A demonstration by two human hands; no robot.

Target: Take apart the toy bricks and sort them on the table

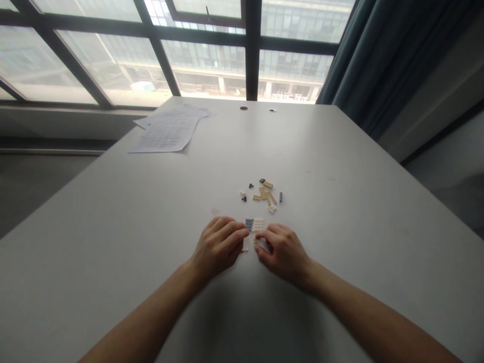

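Observation:
My right hand (284, 248) pinches a small yellow building brick (255, 242) between thumb and forefinger, just above the table. Opposite it, my left hand (221, 243) is closed, its fingers curled together and the forefinger's tip at the lower edge of a grey building plate (249, 224). What the left fingers hold, if anything, is hidden. A cream studded plate (258, 224) lies against the grey one, between and just beyond both hands. Beneath the left fingers a pale flat piece (245, 245) partly shows; I cannot tell what it is.
Beyond the hands lie several tan bricks (262, 195), small black pieces (244, 199), white pieces (271, 209) and a grey brick (281, 197). Printed papers (166, 133) rest at the table's far left. The white table (340, 201) ends at the windows; a dark curtain (363, 65) hangs right.

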